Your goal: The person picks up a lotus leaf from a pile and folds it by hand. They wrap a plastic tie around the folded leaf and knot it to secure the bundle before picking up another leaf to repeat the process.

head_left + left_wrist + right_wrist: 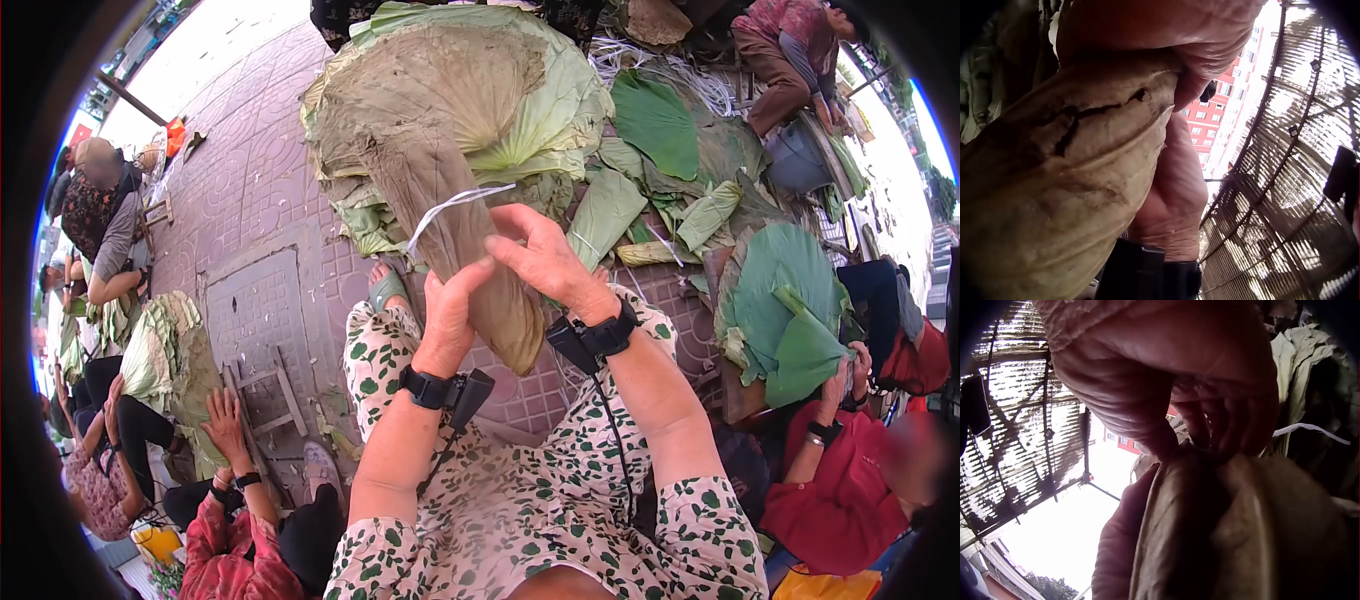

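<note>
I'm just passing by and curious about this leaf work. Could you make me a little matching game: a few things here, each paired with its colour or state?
Things:
1. rolled leaf bundle
2. white strip
3. flat round leaf
4. left hand

States:
a. lying open on the heap, bright green
b. thin and pale, sticking out from the top of the roll
c. brownish, folded into a long roll
d. gripping the roll from the side

Pairs: 1-c, 2-b, 3-a, 4-d
</note>
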